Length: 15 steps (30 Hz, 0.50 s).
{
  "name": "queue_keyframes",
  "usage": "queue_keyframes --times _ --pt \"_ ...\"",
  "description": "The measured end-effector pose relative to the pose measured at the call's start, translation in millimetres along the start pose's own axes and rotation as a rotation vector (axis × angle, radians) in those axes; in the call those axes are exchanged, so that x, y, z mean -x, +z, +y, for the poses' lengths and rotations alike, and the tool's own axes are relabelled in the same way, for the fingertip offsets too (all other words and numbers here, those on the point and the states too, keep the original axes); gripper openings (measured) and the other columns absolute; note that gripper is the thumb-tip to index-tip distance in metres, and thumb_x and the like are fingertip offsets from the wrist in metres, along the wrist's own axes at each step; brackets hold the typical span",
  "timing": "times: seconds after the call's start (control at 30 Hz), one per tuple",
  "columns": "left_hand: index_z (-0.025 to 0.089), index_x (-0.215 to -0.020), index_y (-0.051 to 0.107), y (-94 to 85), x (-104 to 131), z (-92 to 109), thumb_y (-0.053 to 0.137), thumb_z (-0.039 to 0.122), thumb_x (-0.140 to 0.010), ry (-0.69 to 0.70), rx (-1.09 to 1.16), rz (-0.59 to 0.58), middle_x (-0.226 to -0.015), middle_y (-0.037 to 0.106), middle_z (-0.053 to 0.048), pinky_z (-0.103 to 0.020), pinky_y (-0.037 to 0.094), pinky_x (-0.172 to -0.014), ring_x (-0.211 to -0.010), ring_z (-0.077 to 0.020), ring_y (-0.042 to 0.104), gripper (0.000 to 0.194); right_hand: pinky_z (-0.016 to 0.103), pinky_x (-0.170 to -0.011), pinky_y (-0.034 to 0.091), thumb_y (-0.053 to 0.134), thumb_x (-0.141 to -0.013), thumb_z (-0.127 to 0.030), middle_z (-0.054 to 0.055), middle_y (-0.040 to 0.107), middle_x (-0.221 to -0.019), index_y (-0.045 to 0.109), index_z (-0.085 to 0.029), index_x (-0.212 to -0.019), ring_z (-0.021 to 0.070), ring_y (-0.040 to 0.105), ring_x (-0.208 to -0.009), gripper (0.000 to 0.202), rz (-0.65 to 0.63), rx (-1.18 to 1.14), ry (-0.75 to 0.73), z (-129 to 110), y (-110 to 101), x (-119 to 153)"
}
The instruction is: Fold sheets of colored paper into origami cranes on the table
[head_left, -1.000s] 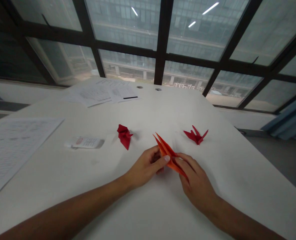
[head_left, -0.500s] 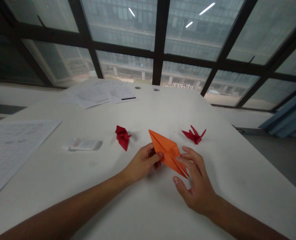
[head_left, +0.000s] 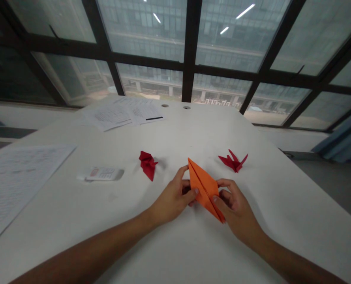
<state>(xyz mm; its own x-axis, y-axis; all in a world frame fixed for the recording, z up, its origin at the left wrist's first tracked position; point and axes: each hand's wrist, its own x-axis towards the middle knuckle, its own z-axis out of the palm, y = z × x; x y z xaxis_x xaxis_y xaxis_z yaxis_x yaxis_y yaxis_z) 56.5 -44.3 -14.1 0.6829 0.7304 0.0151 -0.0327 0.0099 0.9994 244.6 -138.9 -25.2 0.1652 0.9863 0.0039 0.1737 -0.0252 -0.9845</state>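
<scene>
An orange folded origami paper (head_left: 203,185), diamond-shaped with a crease down its middle, is held above the table between both hands. My left hand (head_left: 175,197) pinches its left side, thumb on the front face and fingers partly hidden behind. My right hand (head_left: 237,209) grips the right side near the lower tip, its thumb on the front and index finger at the edge. Beyond the hands lie two red origami pieces: a folded figure (head_left: 148,165) to the left, and a paper crane (head_left: 233,161) with pointed ends to the right.
The white table (head_left: 181,138) carries printed sheets (head_left: 119,114) at its far left and another sheet (head_left: 24,169) at the near left. A small white packet (head_left: 102,174) lies left of the red figure. Large dark-framed windows stand behind the table.
My right hand has closed from loosely spread fingers to a grip on the orange paper's right side. The paper has turned steeper and shifted slightly right and down.
</scene>
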Motion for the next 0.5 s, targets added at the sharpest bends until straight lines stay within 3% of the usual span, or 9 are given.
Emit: queue_keyframes --times 0.1,0.17,0.27,0.43,0.5 --pt "0.025 -0.158 0.009 -0.4 1.5 -3.2 0.06 0.031 -0.096 0.069 -0.075 0.073 -0.086 0.063 0.0 -0.028 0.047 -0.064 -0.068 -0.0132 0.057 0.08 0.023 -0.052 0.043 0.059 -0.097 -0.035 -0.006 0.057 -0.07 0.054 -0.024 -0.109 0.0124 0.053 -0.058 0.018 -0.004 0.028 -0.032 2.0 -2.1 -1.8" --pt "0.027 -0.159 0.01 -1.3 2.3 -4.4 0.06 0.029 -0.096 0.108 -0.147 0.116 -0.086 0.063 0.0 -0.027 0.045 -0.064 -0.069 -0.014 0.058 0.08 0.027 -0.065 0.052 0.059 -0.096 -0.033 0.002 0.065 -0.091 0.057 -0.022 -0.103 0.0153 0.063 -0.074 0.012 -0.008 0.033 -0.098 2.2 -3.5 -3.5" --pt "0.025 -0.16 0.016 -2.4 3.3 -3.5 0.06 0.03 -0.095 0.13 -0.21 0.134 -0.081 0.062 0.001 -0.026 0.041 -0.061 -0.066 -0.014 0.057 0.078 0.033 -0.085 0.055 0.06 -0.095 -0.032 0.008 0.064 -0.121 0.06 -0.022 -0.1 0.0202 0.067 -0.099 0.012 -0.031 0.001 -0.144 1.4 -4.5 -6.3" --pt "0.026 -0.16 0.016 -1.4 4.8 1.2 0.058 0.029 -0.097 0.156 -0.236 0.097 -0.078 0.059 0.003 -0.026 0.04 -0.061 -0.065 -0.0134 0.054 0.077 0.038 -0.096 0.055 0.066 -0.091 -0.036 0.009 0.064 -0.13 0.063 -0.022 -0.099 0.0223 0.069 -0.106 0.017 -0.046 -0.105 -0.09 -2.4 -4.8 -8.8" --pt "0.026 -0.16 0.018 -0.7 5.5 2.0 0.059 0.029 -0.096 0.161 -0.227 0.103 -0.078 0.059 0.003 -0.026 0.04 -0.061 -0.065 -0.0133 0.054 0.076 0.037 -0.097 0.054 0.067 -0.09 -0.036 0.008 0.067 -0.125 0.065 -0.022 -0.1 0.022 0.069 -0.105 0.017 -0.055 -0.133 -0.067 -4.8 -4.7 -8.8"
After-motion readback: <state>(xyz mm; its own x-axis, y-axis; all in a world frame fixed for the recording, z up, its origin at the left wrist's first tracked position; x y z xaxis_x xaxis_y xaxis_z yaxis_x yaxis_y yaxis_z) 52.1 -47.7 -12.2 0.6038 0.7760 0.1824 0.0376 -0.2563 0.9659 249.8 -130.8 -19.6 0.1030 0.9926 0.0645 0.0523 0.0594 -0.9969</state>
